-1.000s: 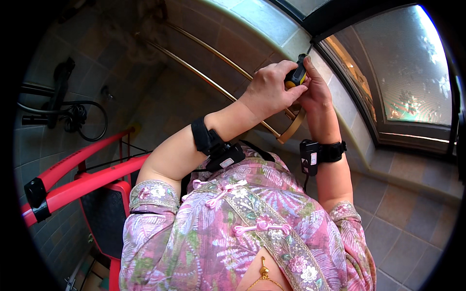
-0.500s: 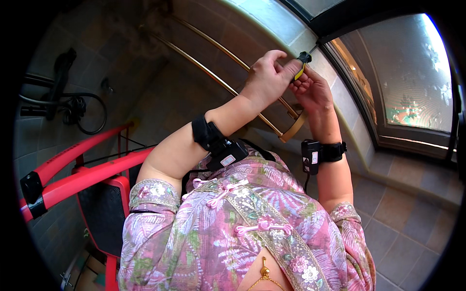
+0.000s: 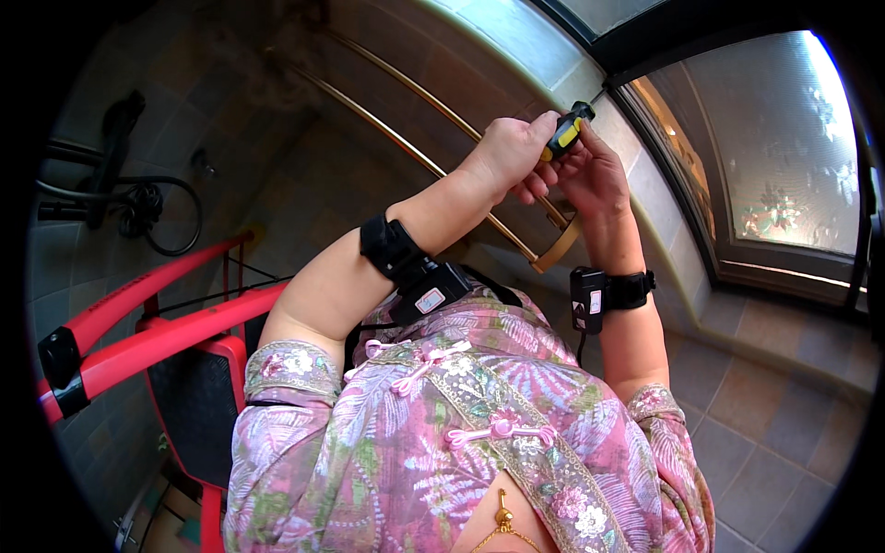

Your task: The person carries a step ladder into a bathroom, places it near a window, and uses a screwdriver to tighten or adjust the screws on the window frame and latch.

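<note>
Between my two hands is a short black-and-yellow fitting (image 3: 568, 135), shaped somewhat like a hose nozzle; its exact kind is not clear. A wider black end points up and away from me. My left hand (image 3: 514, 155) is closed on its left side, thumb lying along it. From the right, my right hand (image 3: 595, 182) has its fingertips pinched on the same piece, palm turned partly up. The lower end is hidden by my fingers. Both hands are raised over a pale tiled ledge and a gold towel rail.
Just under my wrists runs a gold double rail (image 3: 396, 138). A dark-framed window (image 3: 784, 147) stands at the right beside the tiled ledge (image 3: 659, 203). Red folding frame (image 3: 175, 323) at left; a coiled black hose (image 3: 143, 207) hangs on the wall beyond.
My left hand has shifted slightly down and its thumb has drawn back, so more of the yellow side of the fitting shows. The fitting has turned a little. My right hand stays nearly in place.
</note>
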The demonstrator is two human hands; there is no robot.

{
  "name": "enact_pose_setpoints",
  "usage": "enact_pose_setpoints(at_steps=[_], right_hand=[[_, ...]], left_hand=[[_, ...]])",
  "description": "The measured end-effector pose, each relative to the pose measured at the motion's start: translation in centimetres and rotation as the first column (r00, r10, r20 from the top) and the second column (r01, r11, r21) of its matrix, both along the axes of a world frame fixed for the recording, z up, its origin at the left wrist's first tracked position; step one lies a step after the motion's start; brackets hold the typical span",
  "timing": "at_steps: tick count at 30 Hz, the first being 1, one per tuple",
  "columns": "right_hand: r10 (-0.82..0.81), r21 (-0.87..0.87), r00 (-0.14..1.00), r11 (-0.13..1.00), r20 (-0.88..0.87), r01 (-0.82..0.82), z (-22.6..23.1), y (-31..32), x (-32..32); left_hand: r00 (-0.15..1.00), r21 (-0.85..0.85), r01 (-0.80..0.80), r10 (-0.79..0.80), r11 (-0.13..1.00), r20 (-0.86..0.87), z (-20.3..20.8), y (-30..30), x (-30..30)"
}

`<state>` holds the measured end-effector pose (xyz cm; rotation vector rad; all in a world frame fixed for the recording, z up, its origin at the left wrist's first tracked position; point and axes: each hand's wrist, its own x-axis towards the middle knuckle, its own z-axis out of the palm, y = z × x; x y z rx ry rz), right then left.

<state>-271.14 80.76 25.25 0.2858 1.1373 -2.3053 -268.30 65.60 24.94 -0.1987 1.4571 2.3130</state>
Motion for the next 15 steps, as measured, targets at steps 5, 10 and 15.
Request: enact_pose_setpoints(at_steps=[5, 10, 15], right_hand=[[-0.107, 0.069, 0.994, 0.992, 0.016, 0.106, -0.7, 0.0, -0.3], [-0.067, 0.011, 0.998, 0.998, 0.018, 0.067, -0.3, -0.3, 0.3], [-0.013, -0.098, 1.0, 0.995, 0.021, 0.015, 0.4, -0.2, 0.7]], left_hand=[[0.577, -0.373, -0.641, 0.101, 0.671, -0.81, -0.9, 0.3, 0.6], [0.578, -0.358, -0.552, 0.036, 0.753, -0.815, -0.5, 0.8, 0.5], [0.924, 0.002, -0.189, 0.178, 0.982, -0.338, -0.2, 0.6, 0.4]])
